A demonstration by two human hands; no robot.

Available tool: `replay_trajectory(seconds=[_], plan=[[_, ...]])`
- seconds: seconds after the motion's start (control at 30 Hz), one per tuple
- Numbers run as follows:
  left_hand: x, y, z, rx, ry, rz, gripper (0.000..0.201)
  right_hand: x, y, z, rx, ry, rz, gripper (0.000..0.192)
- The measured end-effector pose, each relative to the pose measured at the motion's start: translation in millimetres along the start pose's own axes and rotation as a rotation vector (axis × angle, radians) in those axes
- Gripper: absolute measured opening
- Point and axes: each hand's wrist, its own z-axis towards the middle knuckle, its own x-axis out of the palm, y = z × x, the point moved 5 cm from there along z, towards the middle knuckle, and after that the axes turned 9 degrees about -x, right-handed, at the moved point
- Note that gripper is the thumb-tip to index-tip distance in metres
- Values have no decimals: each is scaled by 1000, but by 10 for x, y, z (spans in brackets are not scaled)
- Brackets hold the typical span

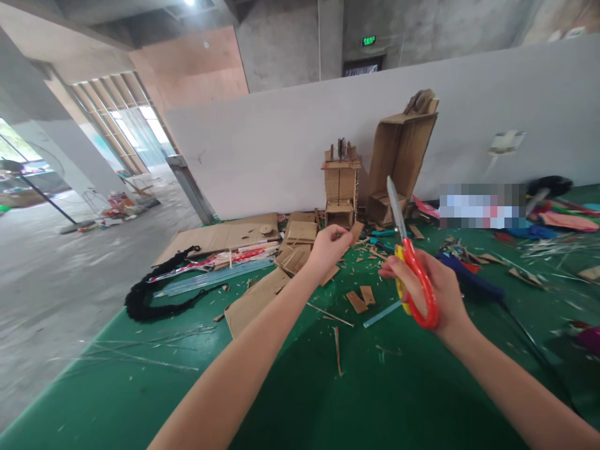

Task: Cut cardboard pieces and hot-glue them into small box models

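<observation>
My left hand pinches a small piece of cardboard between thumb and fingers, above the green tabletop. My right hand is wrapped round the red and yellow handles of a pair of scissors, whose blades point up and look closed together. Two small cardboard pieces lie on the table between the hands. Close to them are a clear blue strip, a thin stick and a narrow cardboard scrap.
Two cardboard structures, one small and one tall, stand against the white partition. Cardboard sheets, plastic-wrapped sticks and a black fuzzy strip lie left. A dark blue tool with a cord lies right, among scraps.
</observation>
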Motion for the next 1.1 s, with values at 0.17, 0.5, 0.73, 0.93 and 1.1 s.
replay_trajectory(seconds=[0.17, 0.5, 0.73, 0.93, 1.1], plan=[[-15, -93, -724, 290, 73, 242, 11, 113, 208, -80, -38, -5, 18, 49], [-168, 52, -933, 257, 117, 161, 44, 312, 82, -110, 17, 47, 206, 60], [-221, 94, -752, -37, 242, -251, 35, 217, 119, -48, -10, 43, 113, 56], [-282, 57, -730, -64, 197, -280, 24, 255, 138, -60, -25, 89, 123, 59], [-269, 66, -718, -43, 258, -189, 16, 254, 97, -64, -60, 110, 115, 60]])
